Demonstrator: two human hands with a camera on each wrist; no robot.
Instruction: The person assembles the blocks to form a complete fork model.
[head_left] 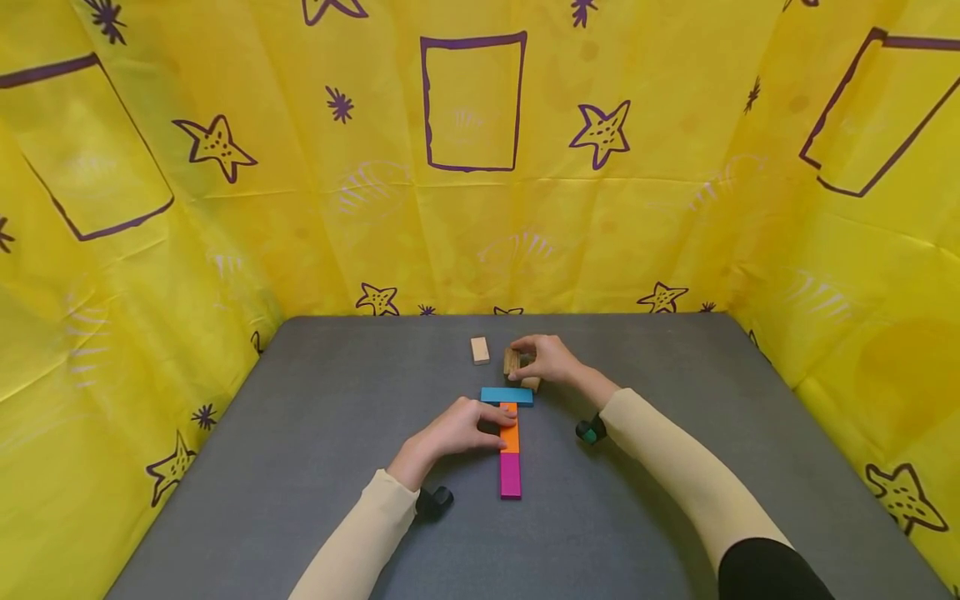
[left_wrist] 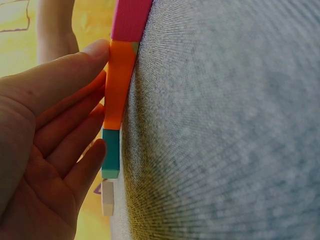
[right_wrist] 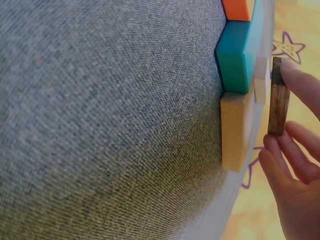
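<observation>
My right hand (head_left: 551,360) pinches a dark brown wooden block (right_wrist: 279,100) between thumb and fingertips, raised over the table. Just below it a light wooden block (right_wrist: 234,131) lies at the right end of a blue block (head_left: 506,397), partly hidden by the hand in the head view. My left hand (head_left: 456,429) rests its fairly straight fingertips and thumb on an orange block (left_wrist: 120,85). A magenta block (head_left: 510,477) adjoins the orange one on the near side, in line with it. The blue block lies crosswise at the orange block's far end.
Behind the blue block, a small pale wooden block (head_left: 480,351) lies on its own. Everything lies on a dark grey table (head_left: 337,392). Yellow cloth (head_left: 472,242) with purple drawings hangs behind and on both sides.
</observation>
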